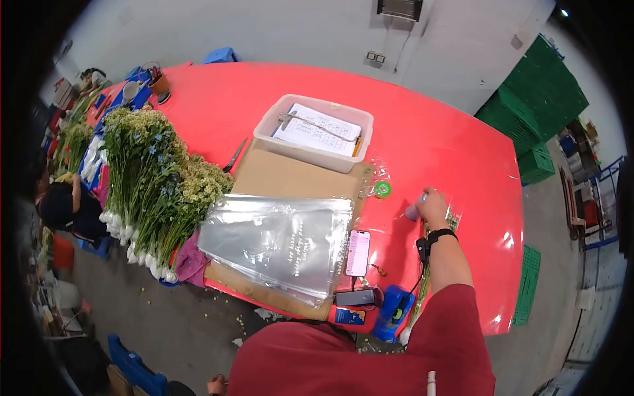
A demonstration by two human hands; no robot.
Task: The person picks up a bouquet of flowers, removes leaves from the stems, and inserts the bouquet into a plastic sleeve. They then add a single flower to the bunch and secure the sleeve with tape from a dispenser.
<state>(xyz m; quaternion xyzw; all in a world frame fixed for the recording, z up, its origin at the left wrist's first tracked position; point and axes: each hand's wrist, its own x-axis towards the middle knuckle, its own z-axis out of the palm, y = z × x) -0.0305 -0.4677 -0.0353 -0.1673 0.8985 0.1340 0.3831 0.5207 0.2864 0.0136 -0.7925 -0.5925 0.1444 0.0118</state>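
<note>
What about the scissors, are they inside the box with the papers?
No, the scissors lie outside the box, to its left on the red table.

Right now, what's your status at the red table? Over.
Right hand on purplish item. Left hand not in view. Green tape roll nearby, apparently not in the way.

Seen from my remote post, a flower workshop; bunches of cut blooms (148, 168), their stem ends (134, 254) wrapped in white, crowd the left side of a long red-topped table (436, 132); printed clear sleeves (264, 228) lie on cardboard (281, 168); green crates (518, 129) stand beyond its right end; small scraps litter the grey floor (198, 320).
</note>
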